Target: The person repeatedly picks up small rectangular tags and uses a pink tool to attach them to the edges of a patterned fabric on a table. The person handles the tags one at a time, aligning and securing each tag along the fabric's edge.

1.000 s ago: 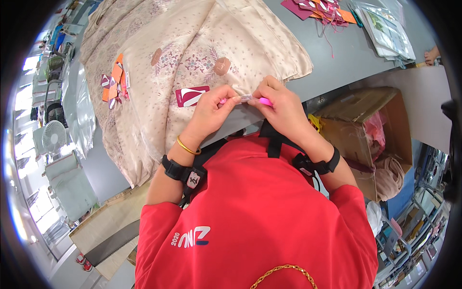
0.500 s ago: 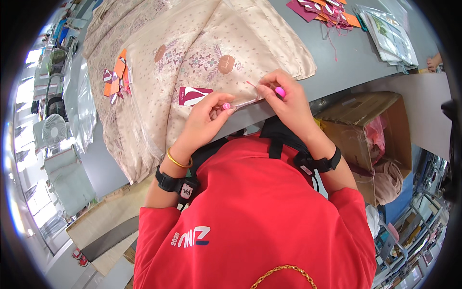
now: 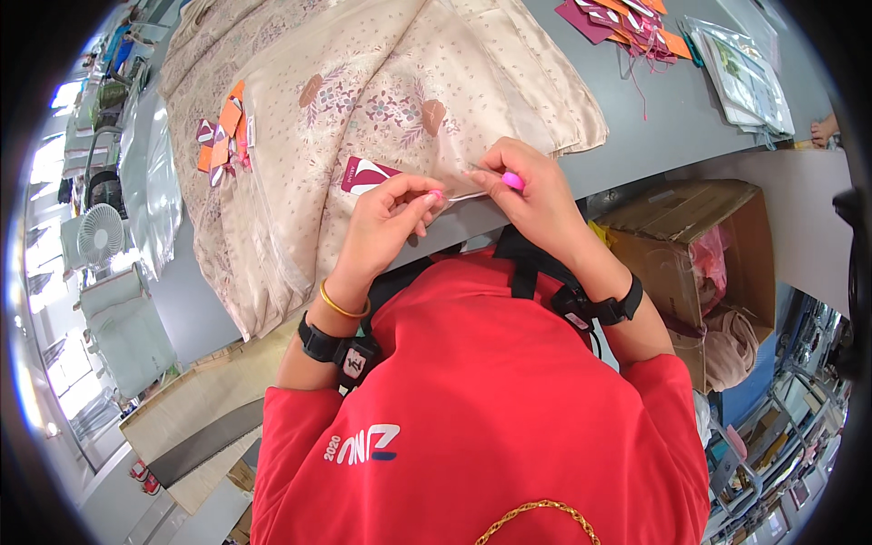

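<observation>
Beige patterned fabric [image 3: 381,54] lies in folded layers over the table, its near edge at my hands. My left hand [image 3: 386,222] pinches a small round pink piece [image 3: 437,194] at that edge; its kind is too small to tell. Closed around a small tool with a bright pink rounded handle [image 3: 513,181], my right hand [image 3: 536,186] has its fingertips at the cloth's edge; the tool's working end is hidden. A maroon and white hang tag [image 3: 361,175] rests on the fabric just beyond my left hand.
Orange and maroon tags [image 3: 221,136] lie on the fabric at left, and more tags [image 3: 627,25] are piled on the grey table [image 3: 627,118]. Clear plastic packets [image 3: 740,77] sit far right, near another person's hand [image 3: 824,130]. A cardboard box [image 3: 681,213] stands at right.
My right hand has come slightly left and tilted, and the thin reddish strand at its fingertips no longer shows. My left fingers have closed further over the pink piece.
</observation>
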`<state>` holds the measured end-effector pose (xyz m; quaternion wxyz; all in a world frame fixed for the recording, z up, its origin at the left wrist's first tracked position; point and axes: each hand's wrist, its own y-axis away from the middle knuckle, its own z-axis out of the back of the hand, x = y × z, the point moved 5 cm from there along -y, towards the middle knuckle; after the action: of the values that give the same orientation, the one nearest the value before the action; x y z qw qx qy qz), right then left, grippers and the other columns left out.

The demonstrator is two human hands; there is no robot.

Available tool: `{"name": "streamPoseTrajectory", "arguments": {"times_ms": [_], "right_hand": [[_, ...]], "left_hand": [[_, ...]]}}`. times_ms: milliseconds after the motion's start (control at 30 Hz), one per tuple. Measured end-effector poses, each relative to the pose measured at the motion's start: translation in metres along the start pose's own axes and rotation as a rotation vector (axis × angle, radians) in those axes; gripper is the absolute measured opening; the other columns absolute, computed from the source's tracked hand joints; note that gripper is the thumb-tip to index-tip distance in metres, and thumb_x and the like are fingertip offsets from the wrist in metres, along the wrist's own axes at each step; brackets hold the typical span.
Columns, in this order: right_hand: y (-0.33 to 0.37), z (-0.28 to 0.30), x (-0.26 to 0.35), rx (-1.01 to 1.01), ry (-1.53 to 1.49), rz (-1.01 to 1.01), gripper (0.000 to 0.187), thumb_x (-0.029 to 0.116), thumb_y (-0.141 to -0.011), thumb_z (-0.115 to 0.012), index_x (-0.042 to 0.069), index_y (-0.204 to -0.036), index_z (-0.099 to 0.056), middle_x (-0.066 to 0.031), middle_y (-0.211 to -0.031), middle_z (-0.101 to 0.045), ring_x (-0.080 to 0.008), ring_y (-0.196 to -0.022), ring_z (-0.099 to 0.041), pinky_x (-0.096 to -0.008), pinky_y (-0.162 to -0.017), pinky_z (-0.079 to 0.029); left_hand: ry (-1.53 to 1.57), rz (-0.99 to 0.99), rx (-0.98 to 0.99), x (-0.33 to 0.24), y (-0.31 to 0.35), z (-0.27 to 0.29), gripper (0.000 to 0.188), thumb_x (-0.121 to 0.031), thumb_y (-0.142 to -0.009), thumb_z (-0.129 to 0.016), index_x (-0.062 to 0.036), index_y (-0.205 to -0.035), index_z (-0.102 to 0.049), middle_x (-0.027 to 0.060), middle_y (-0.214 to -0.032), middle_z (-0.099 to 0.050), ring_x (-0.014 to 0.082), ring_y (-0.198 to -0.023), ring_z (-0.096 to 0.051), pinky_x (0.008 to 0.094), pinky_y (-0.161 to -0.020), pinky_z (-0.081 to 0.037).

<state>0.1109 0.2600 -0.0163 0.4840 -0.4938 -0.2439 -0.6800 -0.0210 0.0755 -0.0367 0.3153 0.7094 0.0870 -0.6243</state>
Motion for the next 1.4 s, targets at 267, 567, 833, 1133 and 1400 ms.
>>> {"name": "streamPoseTrajectory", "arguments": {"times_ms": [267,567,833,1133,1400], "right_hand": [[0.005,-0.007,0.01,0.04,0.051,0.084,0.013,0.011,-0.096,-0.075,0.006,-0.106,-0.068,-0.0118,-0.099,-0.071,-0.0361,-0.092,-0.07,-0.0453,-0.078,-0.055],[0.003,-0.019,0.001,0.134,0.097,0.009,0.018,0.014,-0.096,-0.076,0.006,-0.109,-0.066,-0.0148,-0.097,-0.072,-0.0387,-0.092,-0.071,-0.0487,-0.078,-0.055],[0.006,-0.023,0.004,0.053,0.172,0.146,0.012,0.011,-0.1,-0.075,0.005,-0.107,-0.067,-0.0131,-0.096,-0.071,-0.0337,-0.085,-0.069,-0.0406,-0.075,-0.054],[-0.003,-0.019,-0.024,0.259,-0.348,-0.323,0.019,0.018,-0.104,-0.081,0.003,-0.099,-0.071,0.0052,-0.087,-0.067,-0.0043,-0.082,-0.052,-0.0255,-0.072,-0.046],[-0.013,0.041,-0.014,-0.272,0.201,-0.062,0.038,0.034,-0.091,-0.089,0.002,-0.104,-0.071,-0.0135,-0.102,-0.07,-0.0333,-0.081,-0.069,-0.0414,-0.077,-0.055]], "left_hand": [[0.063,0.059,0.027,-0.004,-0.003,-0.007,0.018,-0.009,-0.108,-0.071,-0.0009,-0.123,-0.077,0.0041,-0.099,-0.078,0.0036,-0.071,-0.063,0.0192,-0.058,-0.05],[0.042,0.048,0.03,0.0,-0.007,-0.011,0.017,-0.01,-0.108,-0.071,-0.0031,-0.122,-0.078,0.0019,-0.1,-0.078,0.003,-0.068,-0.061,0.0193,-0.057,-0.049],[-0.098,-0.014,0.011,0.001,-0.008,-0.014,0.016,-0.004,-0.108,-0.07,0.0,-0.122,-0.077,0.0036,-0.1,-0.078,0.0031,-0.073,-0.062,0.0192,-0.061,-0.052],[-0.048,-0.012,0.102,-0.01,-0.011,-0.017,0.014,-0.005,-0.108,-0.07,0.0003,-0.12,-0.078,0.0036,-0.099,-0.078,0.0034,-0.07,-0.062,0.02,-0.061,-0.053],[-0.815,-0.559,0.146,-0.079,-0.007,-0.038,0.014,-0.004,-0.101,-0.073,-0.0013,-0.114,-0.076,0.008,-0.103,-0.075,0.021,-0.088,-0.069,0.0359,-0.078,-0.056]]}}
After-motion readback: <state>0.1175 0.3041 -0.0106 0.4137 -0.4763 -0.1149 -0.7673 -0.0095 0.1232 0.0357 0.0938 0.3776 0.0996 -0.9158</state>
